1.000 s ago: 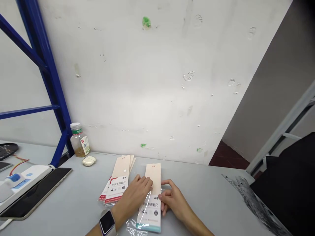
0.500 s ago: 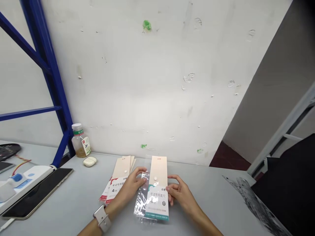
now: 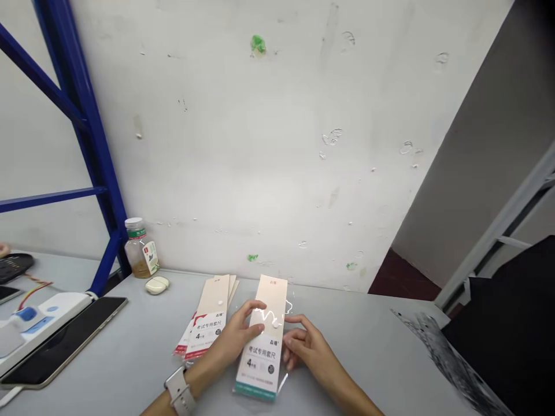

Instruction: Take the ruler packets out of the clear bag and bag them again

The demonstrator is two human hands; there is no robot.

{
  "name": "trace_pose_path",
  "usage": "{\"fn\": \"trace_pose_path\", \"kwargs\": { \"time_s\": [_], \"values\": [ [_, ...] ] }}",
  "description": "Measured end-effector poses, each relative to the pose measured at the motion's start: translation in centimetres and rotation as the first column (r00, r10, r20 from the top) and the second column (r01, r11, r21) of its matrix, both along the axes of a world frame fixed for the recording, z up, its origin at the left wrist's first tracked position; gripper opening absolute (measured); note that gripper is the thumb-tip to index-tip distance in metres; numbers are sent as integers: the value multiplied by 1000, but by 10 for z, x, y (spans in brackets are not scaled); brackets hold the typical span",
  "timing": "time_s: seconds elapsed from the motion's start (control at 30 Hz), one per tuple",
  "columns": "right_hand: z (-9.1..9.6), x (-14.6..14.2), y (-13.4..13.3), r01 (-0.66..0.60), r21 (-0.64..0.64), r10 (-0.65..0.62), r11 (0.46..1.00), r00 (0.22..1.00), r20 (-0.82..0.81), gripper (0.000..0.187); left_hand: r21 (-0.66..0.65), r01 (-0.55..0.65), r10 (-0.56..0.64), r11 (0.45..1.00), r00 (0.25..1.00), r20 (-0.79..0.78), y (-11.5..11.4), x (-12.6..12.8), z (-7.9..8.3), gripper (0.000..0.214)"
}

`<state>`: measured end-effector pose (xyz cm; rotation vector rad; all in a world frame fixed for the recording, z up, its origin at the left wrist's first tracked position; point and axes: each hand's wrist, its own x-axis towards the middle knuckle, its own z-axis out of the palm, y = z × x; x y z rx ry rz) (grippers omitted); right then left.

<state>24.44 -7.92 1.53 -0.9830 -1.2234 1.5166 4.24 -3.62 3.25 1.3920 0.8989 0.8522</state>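
Observation:
A ruler set package [image 3: 262, 370] with a beige top, white printed front and teal bottom band lies tilted before me in a clear plastic sleeve. My left hand [image 3: 238, 332] grips its left side, thumb and forefinger over the front. At the right edge, the curled fingers of my right hand [image 3: 306, 346] pinch the sleeve's clear margin; their exact hold is partly hidden. Just left of it, several similar ruler set packages with red bands [image 3: 208, 329] lie fanned in a pile, partly behind my left hand and wrist.
Along the left stand a phone [image 3: 65, 341], a white power strip [image 3: 47, 320] with plugs, and a cream earbud case [image 3: 156, 285]. A clear jar [image 3: 141, 251] stands near the blue metal frame [image 3: 97, 150]. A wall closes off the back; a black-and-grey patterned sheet [image 3: 437, 352] lies right.
The teal-banded package has shifted left and tilted, and the clear sleeve margin now shows on its right instead of its left. My left hand has moved onto its front.

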Motion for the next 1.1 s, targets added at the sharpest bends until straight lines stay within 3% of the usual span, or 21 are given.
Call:
{"fn": "trace_pose_path", "kwargs": {
  "time_s": [0.13,0.2,0.3,0.47,0.6,0.7,0.83,1.1],
  "values": [
    [-2,2,1,28,19,-30,999,997,70,39,80,-174,179,981,982,-55,13,-18,13,35],
    [-5,3,2,49,13,-50,999,995,90,35,64,-289,296,955,941,-166,21,-32,20,37],
    [-11,6,6,77,9,-78,997,991,109,31,70,-350,355,934,893,-275,33,-55,26,40],
    [-16,10,10,117,15,-118,993,985,124,27,189,-416,454,890,764,-458,48,-82,17,48],
    [-17,10,10,124,5,-124,992,985,123,25,352,-412,541,841,594,-596,52,-91,5,58],
    [-16,10,10,138,-9,-136,990,985,110,27,395,-402,560,826,502,-659,51,-94,1,63],
    [-13,11,8,151,-26,-149,988,985,85,28,338,-357,487,871,531,-694,52,-92,-1,59],
    [-9,19,11,196,5,-195,981,971,135,29,220,-214,304,952,756,-579,38,-57,2,56]
  ]
}}
